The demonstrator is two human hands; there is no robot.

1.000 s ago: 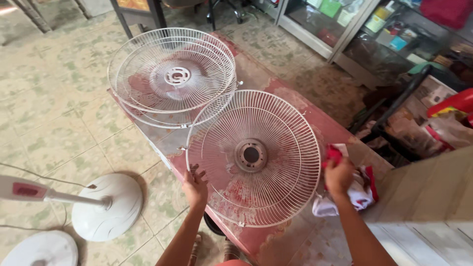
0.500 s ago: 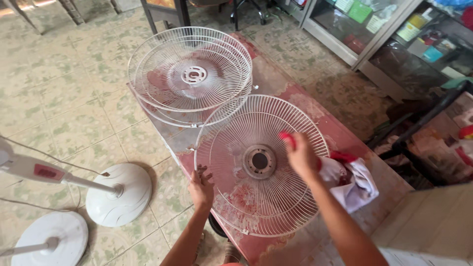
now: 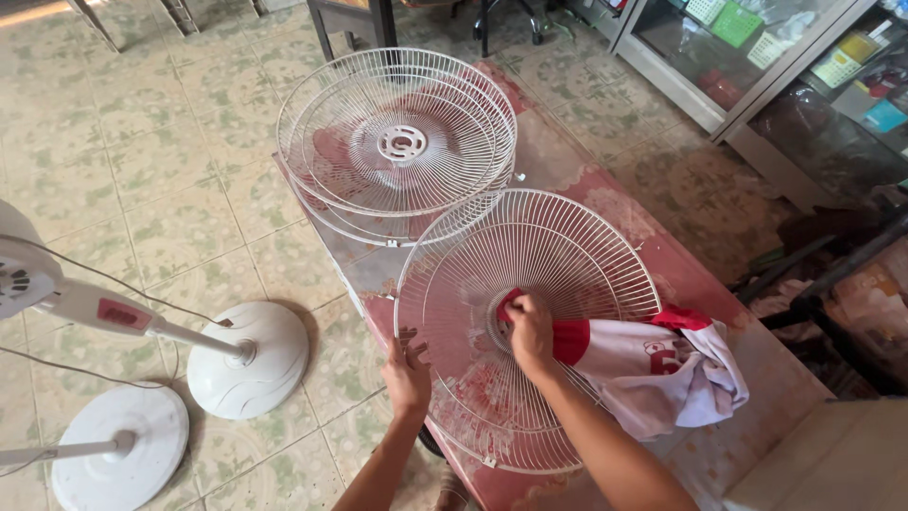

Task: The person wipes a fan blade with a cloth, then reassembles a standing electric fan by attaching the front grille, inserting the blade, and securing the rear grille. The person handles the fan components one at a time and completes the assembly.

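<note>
A white wire fan guard (image 3: 567, 255) lies dish-up on a worn red table (image 3: 586, 180). My left hand (image 3: 409, 374) grips its near-left rim. My right hand (image 3: 530, 331) presses a red and white cloth (image 3: 662, 364) into the middle of the guard, over its hub. The rest of the cloth trails off to the right across the guard's rim onto the table. Beyond it, stacked white fan guards (image 3: 402, 142) rest at the far end of the table.
Two white standing-fan bases (image 3: 251, 358) (image 3: 118, 461) with poles stand on the tiled floor at the left. Glass display cabinets (image 3: 757, 66) line the right side. Chair and table legs (image 3: 350, 24) stand behind the table. A pale surface (image 3: 832, 464) fills the lower right corner.
My right hand picked up the cloth from the table at the right and carried it left to the guard's centre. My left hand kept its hold on the rim.
</note>
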